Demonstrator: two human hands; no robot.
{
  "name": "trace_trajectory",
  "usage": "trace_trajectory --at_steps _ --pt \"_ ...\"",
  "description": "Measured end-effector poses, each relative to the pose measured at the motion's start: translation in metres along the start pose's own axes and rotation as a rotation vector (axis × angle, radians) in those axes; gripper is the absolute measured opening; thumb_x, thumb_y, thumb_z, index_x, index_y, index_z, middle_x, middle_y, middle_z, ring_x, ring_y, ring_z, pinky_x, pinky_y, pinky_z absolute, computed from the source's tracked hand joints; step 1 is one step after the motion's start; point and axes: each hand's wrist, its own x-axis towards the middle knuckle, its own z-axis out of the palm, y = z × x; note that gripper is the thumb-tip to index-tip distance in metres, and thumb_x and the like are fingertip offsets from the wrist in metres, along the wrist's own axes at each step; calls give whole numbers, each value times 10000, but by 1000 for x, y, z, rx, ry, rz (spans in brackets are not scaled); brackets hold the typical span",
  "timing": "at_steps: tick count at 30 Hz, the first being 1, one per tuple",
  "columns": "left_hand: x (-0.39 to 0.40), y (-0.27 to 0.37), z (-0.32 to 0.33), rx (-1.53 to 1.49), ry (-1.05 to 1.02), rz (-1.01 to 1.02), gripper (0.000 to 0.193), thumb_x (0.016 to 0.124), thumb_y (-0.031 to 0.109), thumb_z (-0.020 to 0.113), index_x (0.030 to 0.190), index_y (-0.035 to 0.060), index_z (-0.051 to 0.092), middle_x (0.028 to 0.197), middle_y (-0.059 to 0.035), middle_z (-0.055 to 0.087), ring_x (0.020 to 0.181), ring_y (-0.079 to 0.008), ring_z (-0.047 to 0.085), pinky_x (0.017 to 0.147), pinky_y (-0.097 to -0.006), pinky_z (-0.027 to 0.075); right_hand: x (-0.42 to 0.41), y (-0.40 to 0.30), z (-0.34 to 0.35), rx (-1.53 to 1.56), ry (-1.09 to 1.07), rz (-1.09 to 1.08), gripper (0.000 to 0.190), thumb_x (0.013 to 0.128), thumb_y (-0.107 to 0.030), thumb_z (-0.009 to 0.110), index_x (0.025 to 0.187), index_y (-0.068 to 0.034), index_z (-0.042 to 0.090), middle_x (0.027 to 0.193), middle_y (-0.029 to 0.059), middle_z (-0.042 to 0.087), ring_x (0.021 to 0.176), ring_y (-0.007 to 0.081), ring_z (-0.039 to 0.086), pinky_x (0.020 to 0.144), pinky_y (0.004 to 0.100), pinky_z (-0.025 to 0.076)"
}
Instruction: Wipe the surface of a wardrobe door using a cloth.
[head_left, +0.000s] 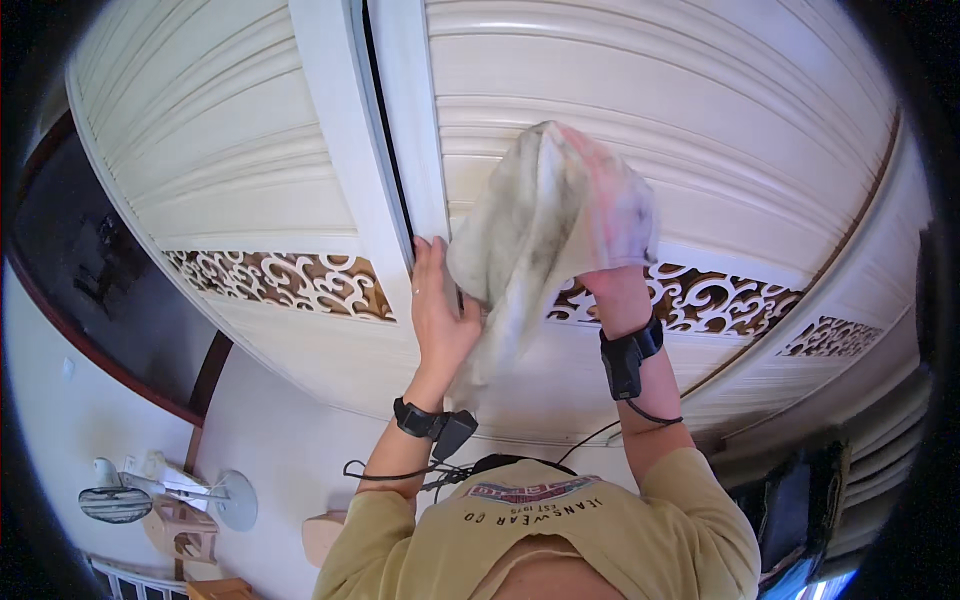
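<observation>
Before me stand white slatted wardrobe doors (555, 67) with a dark gap between two of them. My left hand (442, 307) rests against the upright door frame beside that gap, fingers extended and thumb apart. It wears a ring. A dark slot or handle shows partly beside its thumb. A whitish cloth (517, 217), stained grey and pink, is held against the right door by my right hand (611, 281). Only the heel of this hand shows; the cloth hides its fingers. One end of the cloth hangs toward my left wrist.
Scrollwork cutouts (720, 300) cross the doors at hand height. Black straps with boxes and cables (390, 474) are on my wrists. A standing fan (116, 499) and a plastic stool (180, 529) are at lower left, near a dark doorway (112, 277). Dark furniture (787, 495) stands at lower right.
</observation>
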Motion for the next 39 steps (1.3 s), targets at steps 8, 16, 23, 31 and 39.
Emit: trace_trajectory --at_steps 8,16,23,31,39 --pt "-10 6 3 -17 -76 -8 776 618 -10 596 1350 -7 338 1452 -270 216 1324 -407 269 1065 -403 281 11 -10 -31 -652 -22 -234 446 902 -203 488 1310 -37 416 1262 104 519 1168 244 478 984 342 389" --pt "-24 -10 14 -32 21 -4 817 635 10 601 1379 -27 265 1405 -267 294 1285 -423 305 1067 -428 266 94 -81 10 -1017 -264 -980 545 810 -290 624 1274 -64 448 1227 113 530 1118 294 504 978 382 379" --pt "-20 -10 30 -59 6 -126 893 645 28 606 1414 -29 155 1379 -316 251 1281 -437 273 1068 -440 239 145 -63 44 -1360 -507 -751 608 846 -363 573 1351 -84 379 1364 135 422 1235 296 400 1033 381 321" --pt "-22 -8 26 -111 47 -134 837 629 47 624 1380 -30 264 1350 -269 320 1251 -420 313 1044 -440 268 53 -13 63 -1813 -658 -909 419 850 -239 482 1217 -37 491 1190 182 535 1073 305 538 896 430 442" --pt "-35 -25 33 -183 -4 -38 688 626 0 639 1276 -27 418 1296 -248 428 1216 -423 377 1027 -437 301 1 7 18 -1344 -1028 -700 459 847 -284 491 1233 -35 482 1186 191 533 1099 326 526 915 444 427"
